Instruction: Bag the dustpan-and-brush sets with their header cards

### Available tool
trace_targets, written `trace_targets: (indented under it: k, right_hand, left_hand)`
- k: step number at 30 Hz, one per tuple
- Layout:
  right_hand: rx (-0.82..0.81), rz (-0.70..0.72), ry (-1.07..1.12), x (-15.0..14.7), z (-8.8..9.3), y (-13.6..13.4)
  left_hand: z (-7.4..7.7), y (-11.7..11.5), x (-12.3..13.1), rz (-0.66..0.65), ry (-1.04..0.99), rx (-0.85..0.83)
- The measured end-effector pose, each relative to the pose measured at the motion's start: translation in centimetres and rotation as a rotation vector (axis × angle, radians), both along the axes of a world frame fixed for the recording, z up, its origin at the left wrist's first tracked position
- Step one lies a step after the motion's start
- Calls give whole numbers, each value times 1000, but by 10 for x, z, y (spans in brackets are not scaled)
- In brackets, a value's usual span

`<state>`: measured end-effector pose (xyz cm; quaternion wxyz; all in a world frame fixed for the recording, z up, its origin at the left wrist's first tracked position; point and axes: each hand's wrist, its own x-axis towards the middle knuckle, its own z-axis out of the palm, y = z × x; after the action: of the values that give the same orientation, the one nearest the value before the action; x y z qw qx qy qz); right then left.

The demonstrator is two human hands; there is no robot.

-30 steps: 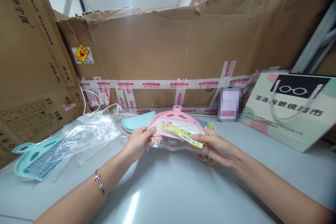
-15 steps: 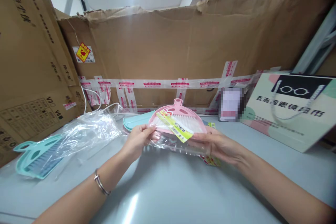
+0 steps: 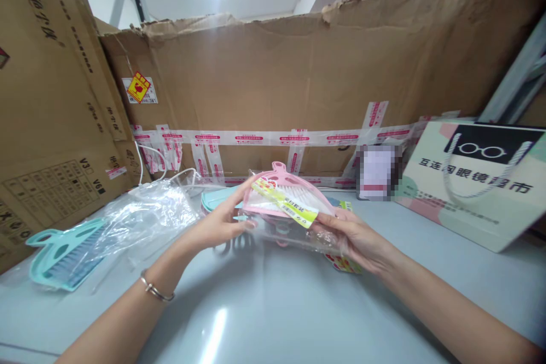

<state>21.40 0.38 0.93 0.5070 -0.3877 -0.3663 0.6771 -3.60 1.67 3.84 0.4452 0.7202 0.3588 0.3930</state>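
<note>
A pink dustpan-and-brush set [image 3: 293,186] in a clear plastic bag, with a yellow-green label strip [image 3: 290,206] across it, is raised above the table in front of me. My right hand [image 3: 356,234] grips its lower right side and the loose bag end, thumb over the label. At the set's left edge, my left hand [image 3: 224,220] is open, fingers stretched up along the rim and thumb apart; whether the fingertips press on it I cannot tell. Behind my left hand lies a teal dustpan [image 3: 216,198], partly hidden. Another printed label [image 3: 344,263] shows below my right hand.
On the left a teal dustpan and brush [image 3: 66,253] lies by crumpled clear plastic bags [image 3: 149,210]. A large cardboard box [image 3: 256,79] walls the back, another box [image 3: 51,114] the left. A blurred phone-like object [image 3: 377,172] and a paper bag [image 3: 473,182] stand right.
My left hand has loosened its pinch on the bag's left edge and its fingers have spread upward. The pink set has tilted and shifted slightly left, still in my right hand.
</note>
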Motion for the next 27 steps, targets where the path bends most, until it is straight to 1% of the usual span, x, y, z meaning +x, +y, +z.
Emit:
trace_targets:
  k: [1, 2, 5, 6, 8, 9, 11, 13, 15, 19, 21, 23, 25, 27]
  right_hand:
    - [36, 30, -20, 0, 2, -2]
    - [86, 53, -31, 0, 3, -3]
    - [297, 151, -30, 7, 4, -4]
    - [381, 201, -58, 11, 3, -3]
    - [551, 257, -216, 17, -1, -3]
    - [624, 246, -326, 19, -3, -2]
    - [706, 146, -509, 20, -7, -3]
    - [698, 60, -558, 17, -7, -4]
    - [661, 49, -500, 14, -6, -5]
    - [565, 188, -258, 12, 0, -6]
    - [482, 182, -143, 9, 2, -8]
    - [428, 83, -125, 4, 4, -10]
    - [428, -35, -197, -2, 5, -12]
    - [442, -109, -261, -7, 6, -13]
  left_hand:
    - [-2, -1, 3, 23, 19, 39]
    - [-4, -2, 7, 74, 25, 61]
    - [-10, -2, 15, 228, -35, 75]
    - [-10, -2, 16, 257, -61, 84]
    - [-10, -3, 17, 294, -91, 107]
    - [-10, -4, 17, 312, -100, 117]
    - [-8, -6, 18, 342, -114, 132]
    - [-6, -9, 18, 347, -124, 147]
    - [-5, -11, 19, 335, -119, 152]
    - [-8, -10, 18, 309, -91, 153]
    - [-11, -9, 18, 295, -79, 168]
    - [-13, -9, 19, 288, -71, 185]
    - [-14, -10, 21, 286, -72, 204]
    - [-16, -10, 23, 268, -76, 208]
